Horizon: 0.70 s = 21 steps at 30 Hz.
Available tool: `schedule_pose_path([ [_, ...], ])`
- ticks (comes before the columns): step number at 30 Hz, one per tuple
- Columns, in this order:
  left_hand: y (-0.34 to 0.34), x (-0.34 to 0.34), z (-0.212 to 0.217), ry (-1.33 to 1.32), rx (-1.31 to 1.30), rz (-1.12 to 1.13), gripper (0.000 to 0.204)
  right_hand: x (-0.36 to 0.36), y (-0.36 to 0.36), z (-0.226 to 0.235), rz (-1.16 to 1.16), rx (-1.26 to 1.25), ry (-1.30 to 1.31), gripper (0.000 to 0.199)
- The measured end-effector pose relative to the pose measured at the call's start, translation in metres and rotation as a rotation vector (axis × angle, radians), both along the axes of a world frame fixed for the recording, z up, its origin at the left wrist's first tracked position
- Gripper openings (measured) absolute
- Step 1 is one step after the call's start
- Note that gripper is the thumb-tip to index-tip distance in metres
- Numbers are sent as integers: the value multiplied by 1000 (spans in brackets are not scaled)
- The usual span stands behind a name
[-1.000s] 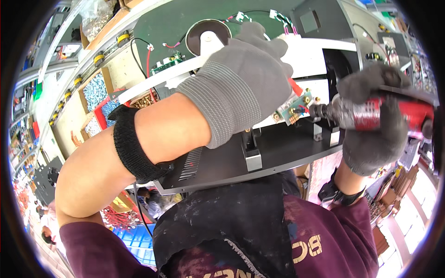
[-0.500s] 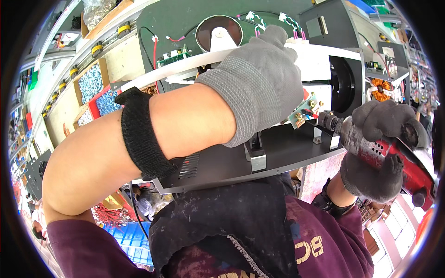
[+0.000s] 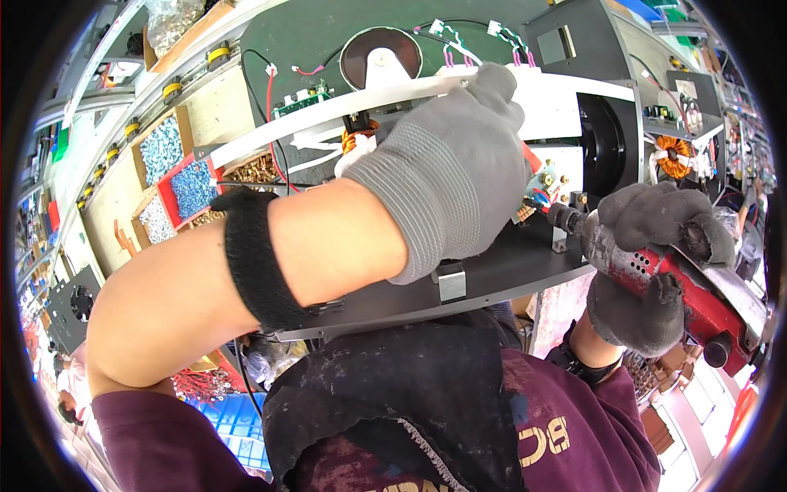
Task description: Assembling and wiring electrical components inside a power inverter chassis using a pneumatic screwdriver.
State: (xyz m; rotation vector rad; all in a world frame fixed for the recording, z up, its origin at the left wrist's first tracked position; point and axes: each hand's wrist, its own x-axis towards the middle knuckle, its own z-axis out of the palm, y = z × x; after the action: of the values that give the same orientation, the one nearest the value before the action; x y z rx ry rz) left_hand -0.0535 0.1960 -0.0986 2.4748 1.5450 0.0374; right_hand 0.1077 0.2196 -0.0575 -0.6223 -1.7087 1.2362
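My right hand (image 3: 648, 271), in a dark grey glove, is wrapped around a worn red and grey power drill (image 3: 680, 283). The drill's chuck (image 3: 566, 217) points left at the small circuit board and coloured wires inside a black metal chassis (image 3: 525, 266). My left hand (image 3: 467, 156), gloved in lighter grey, reaches over the chassis beside its white upper rail (image 3: 328, 107). Its fingers are curled and mostly hidden, so what they hold is unclear. A red piece (image 3: 532, 157) shows beside that hand, close to brass terminals. Where the drill tip meets the work is hard to see.
A round coil (image 3: 382, 59) with a white bracket stands behind the rail. A black fan (image 3: 604, 143) sits at the chassis's right end, with a copper toroid (image 3: 674, 157) beyond. At left are bins of blue fasteners (image 3: 193, 189). Loose wires (image 3: 275, 90) lie on the green bench.
The drill and my right hand have shifted slightly left. My left hand and forearm moved a little down, and the chassis appears slightly lower left in view.
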Motion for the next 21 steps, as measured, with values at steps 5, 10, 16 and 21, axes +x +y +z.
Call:
schedule_pose_path([
  [5,-7,26,-32,88,94,74,12,20,13,-3,2,13,-25,43],
  [10,-9,26,-45,102,202,-17,14,18,17,-11,109,50,72,38],
  [16,-9,29,-47,35,369,59,10,28,17,-17,51,46,168,39],
  [21,-11,32,-43,-126,269,115,10,26,16,-21,153,59,203,39],
])
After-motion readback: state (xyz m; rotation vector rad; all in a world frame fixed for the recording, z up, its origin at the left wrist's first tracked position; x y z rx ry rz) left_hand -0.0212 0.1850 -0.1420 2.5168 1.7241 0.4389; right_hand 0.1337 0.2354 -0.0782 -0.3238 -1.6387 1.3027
